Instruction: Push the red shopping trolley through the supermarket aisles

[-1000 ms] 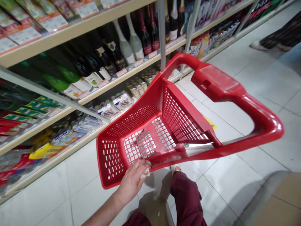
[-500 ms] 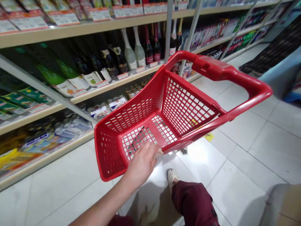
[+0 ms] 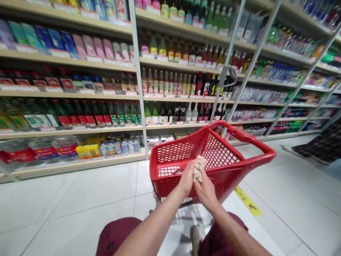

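Note:
A crumpled off-white cloth (image 3: pixel 199 170) is bunched between my two hands, in front of the near side of a red plastic shopping cart (image 3: pixel 176 186). My left hand (image 3: pixel 187 178) is closed on the cloth from the left. From the right, my right hand (image 3: pixel 206 187) is closed against its lower part; some fingers of both hands are hidden. The cart's basket has perforated walls and a grid floor. Its looped handle (image 3: pixel 255 142) rises at the right, apart from my hands.
Shelves (image 3: pixel 80 161) full of bottles, cans and packs run along the far side. A metal upright (image 3: pixel 138 74) divides them. A yellow floor sticker (image 3: pixel 247 201) lies right of the cart. Another person's dark patterned clothing (image 3: pixel 317 142) shows at the right edge. My knees are below.
The view has tilted up and pulled back, showing more shelves. My left hand has come off the cart's near rim, and my right hand has entered view and joined it on the cloth.

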Demonstrator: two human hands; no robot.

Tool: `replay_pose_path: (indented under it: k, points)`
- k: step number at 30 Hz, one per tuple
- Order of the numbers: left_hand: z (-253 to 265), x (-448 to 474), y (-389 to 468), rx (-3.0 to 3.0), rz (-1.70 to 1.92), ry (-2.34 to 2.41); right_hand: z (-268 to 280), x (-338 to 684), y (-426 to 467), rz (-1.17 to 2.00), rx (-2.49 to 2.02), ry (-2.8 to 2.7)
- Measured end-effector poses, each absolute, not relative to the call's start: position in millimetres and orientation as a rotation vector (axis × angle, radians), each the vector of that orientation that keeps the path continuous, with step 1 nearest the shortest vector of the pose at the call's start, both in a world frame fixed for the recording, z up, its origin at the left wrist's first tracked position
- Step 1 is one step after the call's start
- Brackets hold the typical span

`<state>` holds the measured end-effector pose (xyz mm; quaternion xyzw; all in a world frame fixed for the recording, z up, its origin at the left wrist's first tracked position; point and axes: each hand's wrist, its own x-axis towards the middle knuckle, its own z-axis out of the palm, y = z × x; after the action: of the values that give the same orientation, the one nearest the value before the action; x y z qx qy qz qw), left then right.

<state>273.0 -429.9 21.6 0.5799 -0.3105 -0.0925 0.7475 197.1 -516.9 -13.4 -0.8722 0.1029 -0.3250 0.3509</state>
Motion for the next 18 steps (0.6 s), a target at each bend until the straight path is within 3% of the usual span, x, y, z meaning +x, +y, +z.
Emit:
replay_pose_path:
  k: [3,7,13,18]
  points:
    - [25,249,-422,1.207,-0.385,-0.741,-4,197,-496,-0.921,-2.185,0.216]
    - [19,234,-420,1.278,-0.322,-0.738,-3,197,-493,-1.197,-2.181,0.225]
    - [-4,281,-371,2.134,0.426,-0.881,22,181,-568,-1.349,-2.494,0.035]
    - [-27,332,-341,2.495,0.537,-0.930,37,168,-618,-1.404,-2.849,0.401]
